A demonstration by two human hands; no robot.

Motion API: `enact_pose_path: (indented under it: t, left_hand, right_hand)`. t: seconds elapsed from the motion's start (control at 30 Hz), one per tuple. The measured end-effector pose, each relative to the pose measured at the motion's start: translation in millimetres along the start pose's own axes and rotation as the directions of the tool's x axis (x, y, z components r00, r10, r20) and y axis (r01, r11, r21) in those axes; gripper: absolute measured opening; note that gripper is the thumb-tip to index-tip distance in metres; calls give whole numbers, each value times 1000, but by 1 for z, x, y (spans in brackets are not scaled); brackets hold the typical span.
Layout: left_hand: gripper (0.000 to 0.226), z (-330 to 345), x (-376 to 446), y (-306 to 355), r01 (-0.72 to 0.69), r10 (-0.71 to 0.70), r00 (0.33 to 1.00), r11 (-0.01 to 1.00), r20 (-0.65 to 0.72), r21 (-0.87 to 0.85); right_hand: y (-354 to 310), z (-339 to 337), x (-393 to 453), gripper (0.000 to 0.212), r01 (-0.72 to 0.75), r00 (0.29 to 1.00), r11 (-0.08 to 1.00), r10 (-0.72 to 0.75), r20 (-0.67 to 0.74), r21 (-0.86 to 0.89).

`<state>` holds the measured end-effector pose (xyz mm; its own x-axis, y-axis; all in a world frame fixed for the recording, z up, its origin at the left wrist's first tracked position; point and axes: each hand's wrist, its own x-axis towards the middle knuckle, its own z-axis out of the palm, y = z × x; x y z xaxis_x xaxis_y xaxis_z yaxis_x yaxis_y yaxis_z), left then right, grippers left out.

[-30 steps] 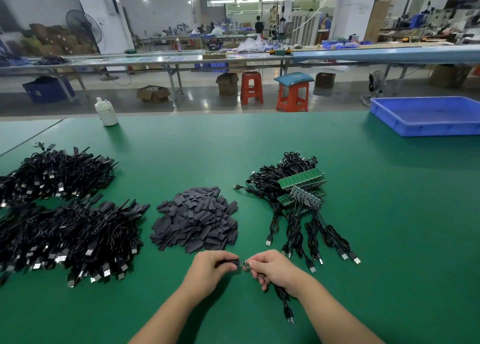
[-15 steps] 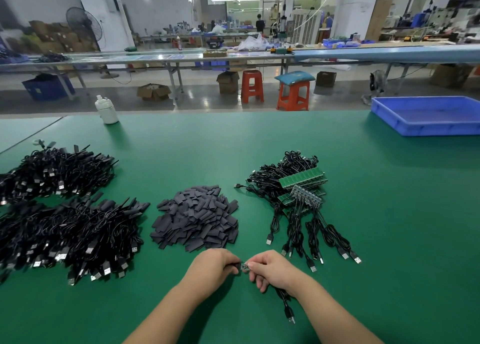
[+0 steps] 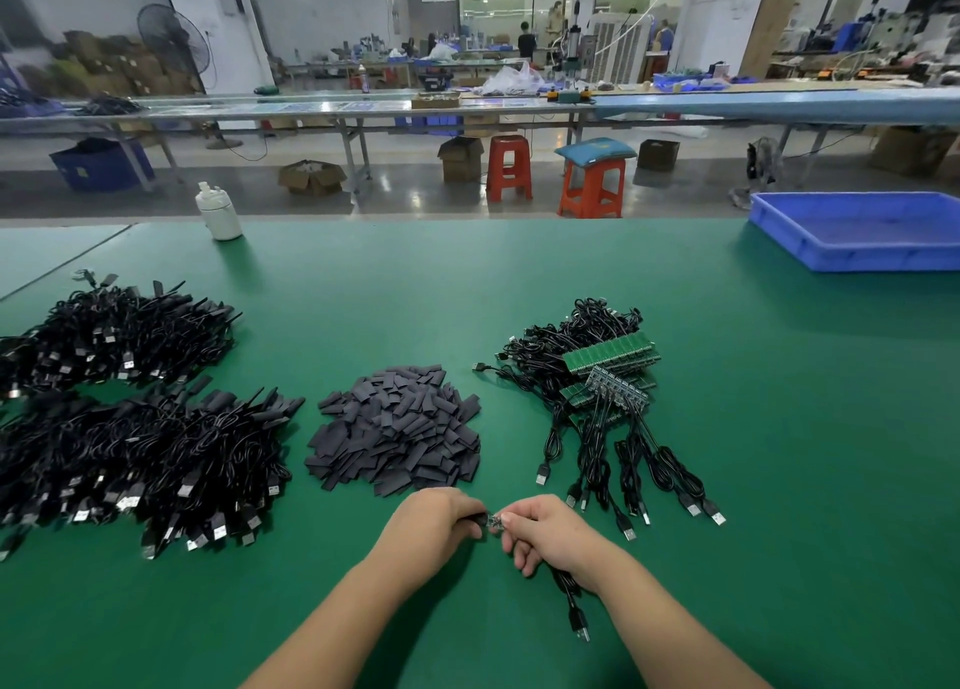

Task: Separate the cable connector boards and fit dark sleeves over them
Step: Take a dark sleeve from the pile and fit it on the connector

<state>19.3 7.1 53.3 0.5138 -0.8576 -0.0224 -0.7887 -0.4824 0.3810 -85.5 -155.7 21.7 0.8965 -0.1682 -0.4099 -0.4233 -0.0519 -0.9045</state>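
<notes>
I had both hands low at the front of the green felt-like work mat [image 3: 779,480]. My left hand [image 3: 434,530] was curled around a small dark flat sleeve [image 3: 478,519], pinching it at the fingertips. My right hand [image 3: 548,535] pinched the small connector board [image 3: 496,521] at the end of a thin black cable [image 3: 569,600], whose plug trailed toward me under that wrist. Board and sleeve met in the gap between the two hands; whether the board tip was already inside the mouth was too small to tell.

To do it well, I judged the sleeve mouth needed squeezing open from its edges, board kept level with it, then pushed straight, not twisted, so solder joints didn't snag. Grip on the board should sit near the cable root.

The supply sat just beyond: a heap of loose dark grey sleeves [image 3: 395,428], and to its right the green panel of unseparated boards with cables [image 3: 610,371]. Finished-looking black cable piles [image 3: 145,459] lay at left.
</notes>
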Motion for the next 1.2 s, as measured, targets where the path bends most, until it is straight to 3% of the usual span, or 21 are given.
enact_pose_path:
  t: [0.27, 0.53, 0.87, 1.2]
  left_hand:
    - [22, 8, 4, 10, 46, -46, 996, 999, 78, -1]
    - [21, 22, -3, 8, 129, -142, 988, 975, -57, -180]
    - [23, 27, 6, 22, 105, -106, 993, 994, 47, 32]
    - [24, 18, 9, 41, -6, -54, 982, 948, 179, 318]
  right_hand:
    - [1, 1, 2, 19, -4, 1000, 999, 5, 21, -35]
    - [-4, 1, 0, 21, -18, 998, 999, 20, 63, -38]
    - [-10, 0, -6, 36, -1, 995, 998, 7, 101, -61]
    - [-9, 8, -15, 36, 23, 999, 998, -22, 27, -60]
